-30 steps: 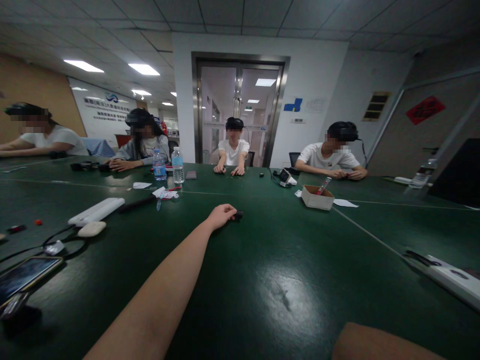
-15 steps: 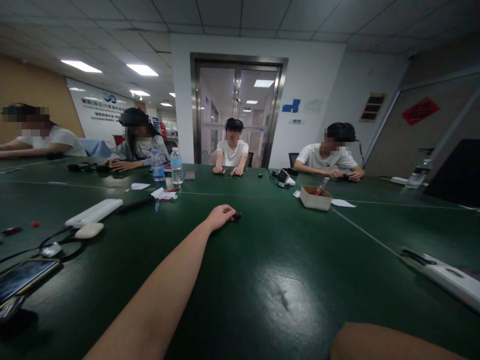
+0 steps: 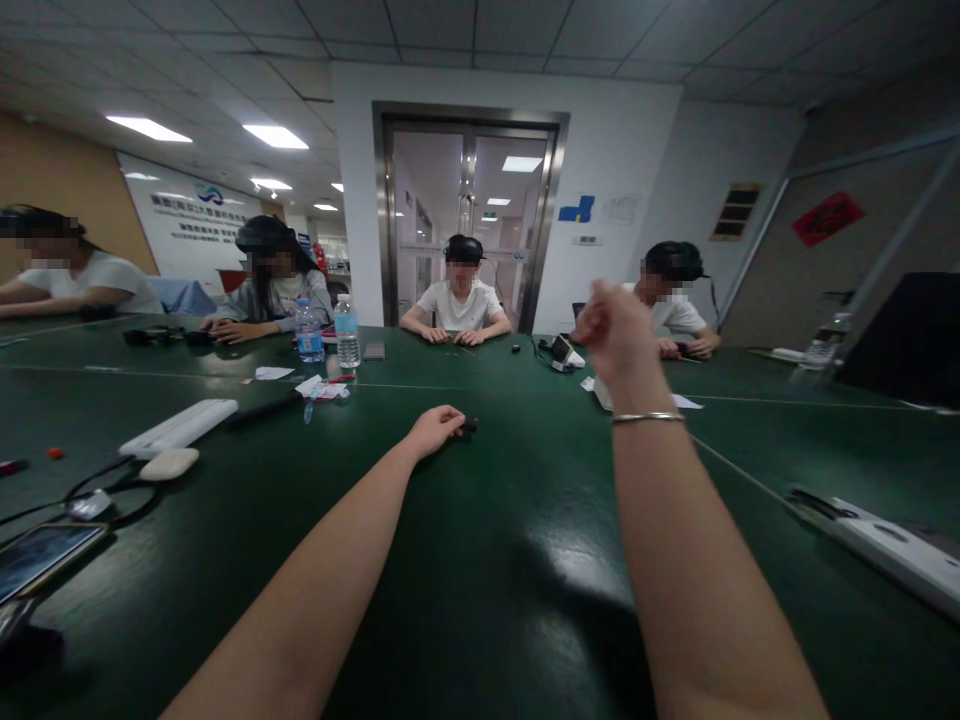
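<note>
My left hand is stretched far out over the dark green table, fingers curled on a small black object that rests on the surface. My right hand is raised in the air above the table, fingers curled together; whether anything is in it I cannot make out. A thin metal bracelet circles that wrist. The raised arm hides most of the cardboard box behind it.
A white power strip and a pale oval case lie at left, with a phone and black cables. Two water bottles stand further back. Another white strip lies at right. Several people sit around the table's far side.
My right arm has risen from the bottom edge into the air in front of the box. My left hand stays on the small black object.
</note>
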### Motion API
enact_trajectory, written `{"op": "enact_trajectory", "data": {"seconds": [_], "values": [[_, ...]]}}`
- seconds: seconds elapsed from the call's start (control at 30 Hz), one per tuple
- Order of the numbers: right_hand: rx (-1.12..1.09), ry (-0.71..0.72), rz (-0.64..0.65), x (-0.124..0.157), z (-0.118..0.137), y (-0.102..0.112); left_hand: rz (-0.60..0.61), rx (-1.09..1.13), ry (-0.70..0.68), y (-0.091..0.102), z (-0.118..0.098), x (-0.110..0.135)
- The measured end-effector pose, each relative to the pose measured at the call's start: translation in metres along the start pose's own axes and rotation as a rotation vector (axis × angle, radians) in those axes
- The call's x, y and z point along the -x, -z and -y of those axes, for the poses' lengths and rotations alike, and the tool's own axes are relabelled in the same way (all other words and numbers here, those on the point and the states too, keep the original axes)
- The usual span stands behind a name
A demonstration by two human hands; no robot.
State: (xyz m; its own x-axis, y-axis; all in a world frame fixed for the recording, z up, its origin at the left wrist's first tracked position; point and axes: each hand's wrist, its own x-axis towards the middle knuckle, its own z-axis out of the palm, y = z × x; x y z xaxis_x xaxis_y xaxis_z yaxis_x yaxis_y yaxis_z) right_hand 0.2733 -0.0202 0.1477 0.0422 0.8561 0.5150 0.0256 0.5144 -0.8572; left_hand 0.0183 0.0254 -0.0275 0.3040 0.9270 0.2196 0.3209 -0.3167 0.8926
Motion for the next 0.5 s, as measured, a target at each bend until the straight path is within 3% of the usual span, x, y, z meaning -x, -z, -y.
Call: {"op": "enact_trajectory", "data": {"seconds": [0.03, 0.13, 0.23, 0.33, 0.5], "values": [[-0.045, -0.003, -0.043, 0.004, -0.013, -0.013, 0.003, 0.021, -0.003, 0.0, 0.0, 0.0], [0.117, -0.397, 0.143, 0.021, -0.07, -0.05, -0.003, 0.091, -0.032, 0.0, -0.001, -0.001], [0.166, -0.575, 0.228, 0.037, -0.12, -0.072, -0.041, 0.114, -0.074, -0.002, -0.002, -0.002], [0.063, -0.583, 0.271, 0.043, -0.14, -0.082, -0.061, 0.11, -0.108, -0.002, -0.002, -0.002], [-0.023, -0.536, 0.38, 0.045, -0.14, -0.089, -0.065, 0.141, -0.123, -0.002, -0.003, 0.0]]}}
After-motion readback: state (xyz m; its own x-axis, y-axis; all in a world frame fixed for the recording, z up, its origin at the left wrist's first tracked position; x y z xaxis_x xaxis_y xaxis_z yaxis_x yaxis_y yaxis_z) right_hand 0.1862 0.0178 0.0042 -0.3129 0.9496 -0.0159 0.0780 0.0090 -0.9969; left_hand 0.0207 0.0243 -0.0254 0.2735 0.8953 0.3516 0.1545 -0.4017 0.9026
